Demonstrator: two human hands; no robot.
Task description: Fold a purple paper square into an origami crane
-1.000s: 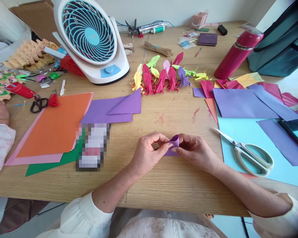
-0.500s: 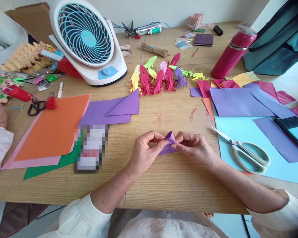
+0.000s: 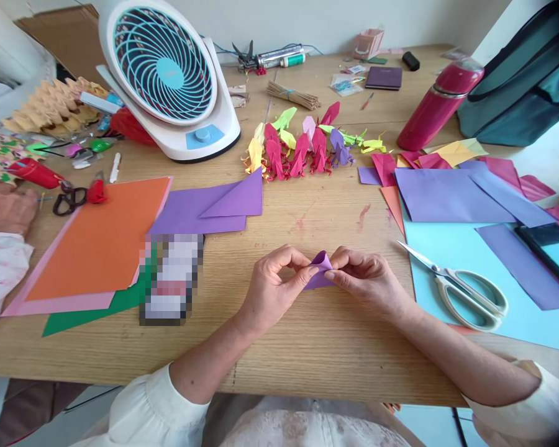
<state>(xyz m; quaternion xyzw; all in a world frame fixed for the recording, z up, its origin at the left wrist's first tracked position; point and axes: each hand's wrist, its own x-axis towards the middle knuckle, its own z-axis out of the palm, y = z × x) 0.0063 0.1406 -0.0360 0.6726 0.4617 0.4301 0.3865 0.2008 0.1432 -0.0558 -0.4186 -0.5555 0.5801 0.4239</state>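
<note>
A small folded purple paper piece (image 3: 320, 270) rests just above the wooden table (image 3: 307, 347) at its middle. My left hand (image 3: 272, 288) pinches its left side with thumb and fingers closed. My right hand (image 3: 368, 279) pinches its right side, fingers curled round it. Both hands meet over the paper, which puffs up into a small peak between them.
White-handled scissors (image 3: 466, 292) lie on light blue paper to the right. Purple sheets (image 3: 205, 208), orange paper (image 3: 102, 239) and a blurred box (image 3: 170, 279) lie left. Folded paper figures (image 3: 302, 149), a fan (image 3: 170, 74) and a red bottle (image 3: 438, 102) stand behind. Another person's hand (image 3: 7, 205) rests far left.
The purple piece's top has been pushed up into a rounded peak between my fingers. The other person's hand at far left has come further into view.
</note>
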